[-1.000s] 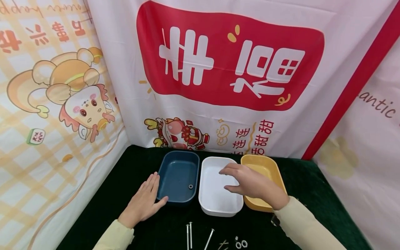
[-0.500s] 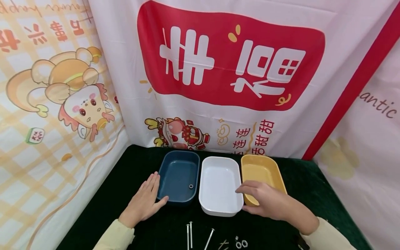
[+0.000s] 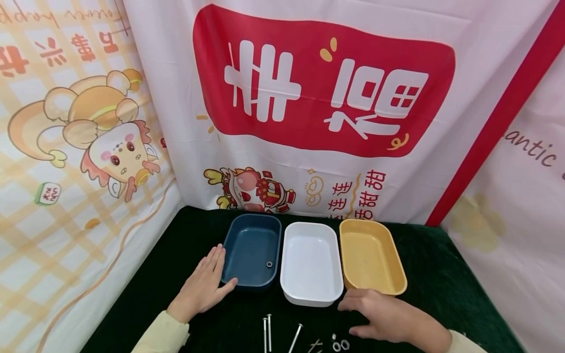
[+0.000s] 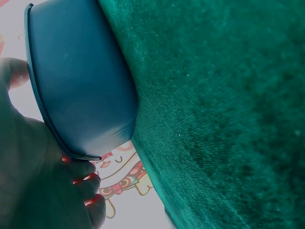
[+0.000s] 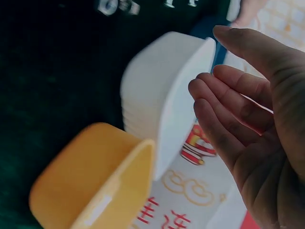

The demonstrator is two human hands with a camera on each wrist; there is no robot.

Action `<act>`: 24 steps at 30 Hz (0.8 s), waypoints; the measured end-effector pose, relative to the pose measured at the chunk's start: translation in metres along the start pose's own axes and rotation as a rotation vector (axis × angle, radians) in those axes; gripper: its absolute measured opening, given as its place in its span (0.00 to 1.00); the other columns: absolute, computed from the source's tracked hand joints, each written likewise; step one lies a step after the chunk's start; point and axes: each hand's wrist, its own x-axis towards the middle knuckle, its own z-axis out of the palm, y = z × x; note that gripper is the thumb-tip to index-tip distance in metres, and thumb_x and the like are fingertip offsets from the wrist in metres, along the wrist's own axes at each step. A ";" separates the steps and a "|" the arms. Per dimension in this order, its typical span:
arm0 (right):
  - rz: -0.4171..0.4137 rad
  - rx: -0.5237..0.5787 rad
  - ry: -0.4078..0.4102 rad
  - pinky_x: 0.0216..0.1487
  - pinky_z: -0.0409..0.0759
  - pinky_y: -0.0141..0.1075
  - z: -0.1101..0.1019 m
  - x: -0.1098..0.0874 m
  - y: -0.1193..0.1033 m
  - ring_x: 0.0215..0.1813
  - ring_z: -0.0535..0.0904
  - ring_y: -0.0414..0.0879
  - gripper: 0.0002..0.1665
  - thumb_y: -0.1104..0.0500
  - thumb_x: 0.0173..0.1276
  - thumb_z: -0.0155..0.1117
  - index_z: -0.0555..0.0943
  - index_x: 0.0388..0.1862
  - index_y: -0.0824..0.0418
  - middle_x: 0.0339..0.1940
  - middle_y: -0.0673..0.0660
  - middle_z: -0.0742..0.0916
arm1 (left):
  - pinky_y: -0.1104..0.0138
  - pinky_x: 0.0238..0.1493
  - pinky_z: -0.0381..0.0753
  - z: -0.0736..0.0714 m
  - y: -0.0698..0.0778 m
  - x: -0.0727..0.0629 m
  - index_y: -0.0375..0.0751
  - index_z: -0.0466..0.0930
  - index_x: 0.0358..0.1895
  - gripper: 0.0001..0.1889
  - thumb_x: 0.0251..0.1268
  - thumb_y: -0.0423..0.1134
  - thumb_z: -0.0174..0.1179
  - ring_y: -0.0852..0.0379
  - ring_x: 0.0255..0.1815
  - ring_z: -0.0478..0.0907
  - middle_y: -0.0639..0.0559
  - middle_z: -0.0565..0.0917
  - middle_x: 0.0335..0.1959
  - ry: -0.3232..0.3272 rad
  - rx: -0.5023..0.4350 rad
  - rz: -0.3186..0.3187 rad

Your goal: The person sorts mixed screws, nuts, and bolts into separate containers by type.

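My left hand (image 3: 203,284) rests with straight fingers along the left rim of the blue tray (image 3: 249,250); the left wrist view shows its fingertips at that tray's edge. One small nut (image 3: 269,264) lies inside the blue tray. Beside it stands the white tray (image 3: 312,262). The yellow tray (image 3: 375,257) is at the right. My right hand (image 3: 384,314) hovers in front of the yellow tray, fingers loosely bent and thumb apart. In the right wrist view its palm (image 5: 267,157) holds nothing. Close to its left lie several nuts (image 3: 337,346).
Long bolts (image 3: 267,333) and another slanted bolt (image 3: 295,338) lie on the dark green cloth (image 3: 220,333) at the front. Small brass-coloured pieces (image 3: 315,345) lie beside the nuts. A printed white curtain (image 3: 304,186) hangs close behind the trays.
My right hand has moved from above the white tray rightward and toward me, down to the front of the yellow tray. The left hand has stayed at the blue tray.
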 end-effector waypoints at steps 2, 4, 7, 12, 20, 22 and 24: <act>0.017 0.018 -0.035 0.52 0.88 0.29 0.008 0.001 0.002 0.48 0.83 0.28 0.22 0.50 0.67 0.78 0.86 0.59 0.48 0.51 0.41 0.89 | 0.38 0.85 0.54 0.000 0.000 0.000 0.30 0.49 0.84 0.51 0.77 0.68 0.52 0.36 0.89 0.48 0.36 0.50 0.88 0.004 -0.002 0.001; 0.028 0.042 -0.069 0.50 0.87 0.29 0.016 0.002 0.006 0.48 0.83 0.28 0.21 0.51 0.67 0.78 0.86 0.58 0.48 0.50 0.41 0.89 | 0.38 0.85 0.54 0.001 -0.001 0.000 0.30 0.49 0.84 0.51 0.77 0.68 0.52 0.36 0.89 0.48 0.36 0.49 0.88 0.004 -0.003 0.002; 0.029 0.094 -0.116 0.48 0.87 0.28 0.028 0.003 0.013 0.47 0.83 0.28 0.21 0.52 0.68 0.77 0.86 0.59 0.49 0.50 0.42 0.89 | 0.38 0.85 0.54 0.003 -0.002 0.000 0.30 0.49 0.84 0.51 0.77 0.68 0.52 0.36 0.89 0.48 0.36 0.49 0.88 0.005 -0.004 0.003; 0.038 0.122 -0.159 0.46 0.88 0.28 0.046 0.003 0.022 0.45 0.83 0.28 0.20 0.48 0.70 0.75 0.86 0.60 0.46 0.50 0.39 0.89 | 0.38 0.85 0.54 0.003 -0.002 -0.001 0.30 0.50 0.84 0.51 0.77 0.68 0.52 0.36 0.89 0.48 0.36 0.50 0.88 0.009 -0.004 0.005; 0.072 0.097 -0.187 0.37 0.83 0.25 0.074 0.011 0.032 0.35 0.78 0.27 0.16 0.45 0.70 0.73 0.87 0.55 0.42 0.39 0.35 0.85 | 0.38 0.85 0.53 0.001 -0.001 -0.001 0.31 0.49 0.85 0.51 0.77 0.68 0.51 0.36 0.89 0.48 0.37 0.49 0.88 -0.002 -0.004 0.000; 0.068 0.071 -0.177 0.36 0.82 0.25 0.076 0.013 0.033 0.34 0.77 0.27 0.14 0.45 0.70 0.74 0.87 0.53 0.41 0.38 0.35 0.83 | 0.38 0.85 0.53 0.001 -0.001 -0.001 0.31 0.49 0.85 0.51 0.77 0.68 0.51 0.36 0.89 0.48 0.37 0.49 0.88 -0.001 -0.003 0.000; 0.064 0.058 -0.170 0.36 0.82 0.25 0.077 0.014 0.033 0.34 0.76 0.26 0.13 0.45 0.70 0.74 0.87 0.52 0.40 0.38 0.35 0.83 | 0.38 0.85 0.53 0.001 -0.001 -0.001 0.31 0.49 0.85 0.51 0.77 0.69 0.51 0.36 0.89 0.48 0.37 0.49 0.88 -0.001 -0.004 -0.001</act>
